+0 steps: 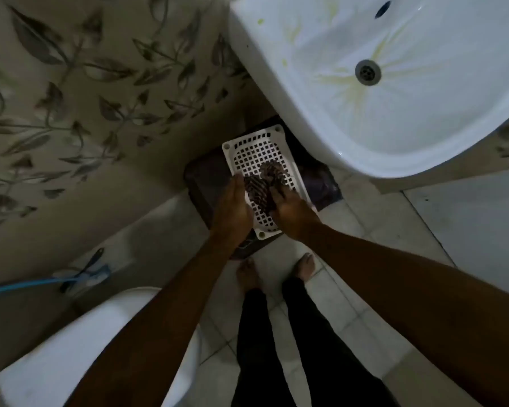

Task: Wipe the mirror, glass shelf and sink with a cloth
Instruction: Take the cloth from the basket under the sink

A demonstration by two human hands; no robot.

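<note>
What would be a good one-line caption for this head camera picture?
Both hands, left and right, gather a dark patterned cloth on a white perforated stool below the stained sink.
</note>
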